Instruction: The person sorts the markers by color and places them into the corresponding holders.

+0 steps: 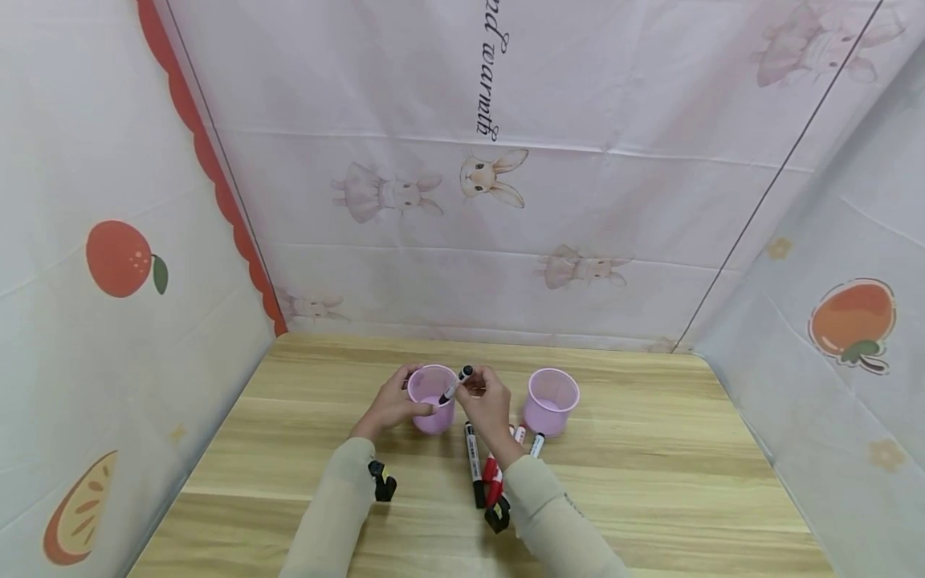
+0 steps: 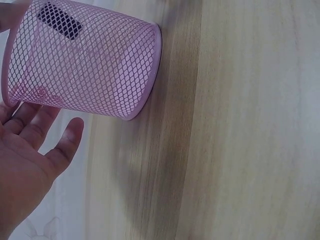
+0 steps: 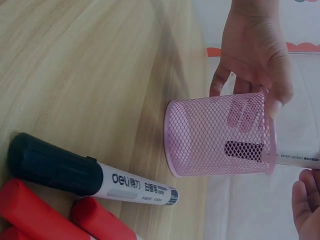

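On the left stands a pink mesh pen cup (image 1: 436, 422), with my left hand (image 1: 393, 403) holding its rim. In the right wrist view the left thumb lies over the rim of the cup (image 3: 210, 135) and the fingers are around its far side. My right hand (image 1: 490, 408) pinches a whiteboard marker (image 1: 456, 384) with a white barrel, tilted over the cup. Its black cap end shows through the mesh inside the cup, while the other end sticks out above the rim.
A second pink mesh cup (image 1: 549, 417) stands to the right. Between the cups and nearer me lie a black-capped marker (image 1: 473, 466), several red-capped markers (image 1: 495, 488) and another white-barrelled marker (image 1: 537, 445), partly hidden by my right forearm. A printed curtain (image 1: 433, 281) hangs behind the wooden table (image 1: 650, 482).
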A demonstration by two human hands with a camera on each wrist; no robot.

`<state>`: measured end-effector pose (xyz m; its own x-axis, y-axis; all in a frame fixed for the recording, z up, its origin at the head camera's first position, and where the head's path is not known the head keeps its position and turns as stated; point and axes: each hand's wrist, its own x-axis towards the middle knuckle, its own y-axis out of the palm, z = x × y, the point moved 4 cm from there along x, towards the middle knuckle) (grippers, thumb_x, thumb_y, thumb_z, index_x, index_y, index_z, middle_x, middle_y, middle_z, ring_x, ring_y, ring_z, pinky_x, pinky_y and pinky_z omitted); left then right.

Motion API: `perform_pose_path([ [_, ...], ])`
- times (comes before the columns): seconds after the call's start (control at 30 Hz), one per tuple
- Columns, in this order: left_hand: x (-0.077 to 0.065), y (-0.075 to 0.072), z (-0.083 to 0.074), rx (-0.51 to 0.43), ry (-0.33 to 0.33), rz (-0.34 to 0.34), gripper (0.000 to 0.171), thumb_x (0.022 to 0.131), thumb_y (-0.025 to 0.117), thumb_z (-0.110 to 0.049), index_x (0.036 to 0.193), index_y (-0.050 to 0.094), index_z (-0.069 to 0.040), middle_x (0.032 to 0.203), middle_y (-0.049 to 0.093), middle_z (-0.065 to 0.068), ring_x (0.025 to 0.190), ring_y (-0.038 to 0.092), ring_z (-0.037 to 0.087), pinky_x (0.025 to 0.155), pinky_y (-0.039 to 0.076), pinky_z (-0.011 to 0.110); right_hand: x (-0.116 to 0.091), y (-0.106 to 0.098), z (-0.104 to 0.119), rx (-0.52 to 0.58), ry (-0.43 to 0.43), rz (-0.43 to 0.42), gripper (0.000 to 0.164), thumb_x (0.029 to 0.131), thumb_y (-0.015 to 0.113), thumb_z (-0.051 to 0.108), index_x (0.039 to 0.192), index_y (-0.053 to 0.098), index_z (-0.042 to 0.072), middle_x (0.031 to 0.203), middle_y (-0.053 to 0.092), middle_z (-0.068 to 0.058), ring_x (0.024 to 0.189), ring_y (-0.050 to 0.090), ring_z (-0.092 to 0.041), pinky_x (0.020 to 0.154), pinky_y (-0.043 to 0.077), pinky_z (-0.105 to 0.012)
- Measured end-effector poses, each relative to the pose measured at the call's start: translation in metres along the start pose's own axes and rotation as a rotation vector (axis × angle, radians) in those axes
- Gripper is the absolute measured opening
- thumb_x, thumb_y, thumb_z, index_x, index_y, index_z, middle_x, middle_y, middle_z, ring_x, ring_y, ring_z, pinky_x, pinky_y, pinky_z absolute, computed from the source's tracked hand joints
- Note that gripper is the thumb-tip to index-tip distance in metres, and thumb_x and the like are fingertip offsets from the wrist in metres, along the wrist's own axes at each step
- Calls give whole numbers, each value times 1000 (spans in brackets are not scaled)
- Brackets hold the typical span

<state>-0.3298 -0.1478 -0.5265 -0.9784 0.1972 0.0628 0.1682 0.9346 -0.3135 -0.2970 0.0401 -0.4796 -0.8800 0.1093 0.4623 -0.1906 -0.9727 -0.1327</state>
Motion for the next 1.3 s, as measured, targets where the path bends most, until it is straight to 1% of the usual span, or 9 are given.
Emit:
perform_pose_path([
  [0.2,1,0,1,14,1,-8,84,61,86,-13,134,43,-9,126,52,11,117,46,30,95,39,46,0,3,-6,-13,15,24,20,71,66,-9,89,59,0,79,64,-10,71,61,-20,64,54,-31],
  [0.3,-6,-2,-14,7,-3,20,85,64,84,-12,136,40,-4,128,49,16,118,44,35,95,37,48,1,5,-7,-29,24,35,21,72,66,-9,89,59,-1,79,63,-8,72,60,-20,65,53,-30],
  [0.4,-6,-2,-15,-2,-5,35,86,65,84,-12,137,38,-1,130,47,20,120,42,38,96,36,51,3,6,-6,-44,25,40,20,72,66,-9,89,59,-1,79,63,-8,71,59,-19,65,53,-28],
  [0.53,1,-1,0,8,-8,9,86,63,85,-11,136,41,-6,128,50,15,119,43,35,96,36,50,6,6,-8,-52,53,39,19,73,66,-8,88,59,0,78,62,-9,71,58,-18,64,51,-25],
  [0.67,1,-2,2,18,-6,-15,84,61,85,-11,134,43,-8,125,52,10,117,46,31,95,37,48,8,7,-11,-35,126,42,18,73,66,-7,88,60,2,78,61,-7,72,57,-16,63,50,-23],
  [0.8,0,-1,1,11,1,-8,84,62,84,-11,135,43,-7,127,51,13,118,45,32,96,37,49,9,8,-17,-18,181,49,19,72,66,-8,88,61,1,78,61,-5,72,56,-14,64,49,-21],
  [0.93,-3,-1,-5,7,-1,11,83,63,83,-10,135,41,-5,129,49,17,119,44,34,96,36,49,10,10,-21,-22,177,62,20,71,66,-9,89,62,-1,77,62,-5,71,56,-15,63,49,-23],
  [1.17,-11,-3,-29,-65,16,80,84,66,80,-3,136,35,6,130,42,30,121,37,47,97,32,57,13,12,-29,-31,174,84,19,70,65,-9,87,62,-1,75,62,-4,69,57,-14,64,50,-23],
  [1.3,-8,-3,-20,-38,13,48,84,65,83,-7,136,39,1,129,46,24,119,41,42,96,35,54,13,13,-32,-61,170,99,18,70,66,-7,87,62,-2,75,63,-8,68,57,-15,64,51,-24],
])
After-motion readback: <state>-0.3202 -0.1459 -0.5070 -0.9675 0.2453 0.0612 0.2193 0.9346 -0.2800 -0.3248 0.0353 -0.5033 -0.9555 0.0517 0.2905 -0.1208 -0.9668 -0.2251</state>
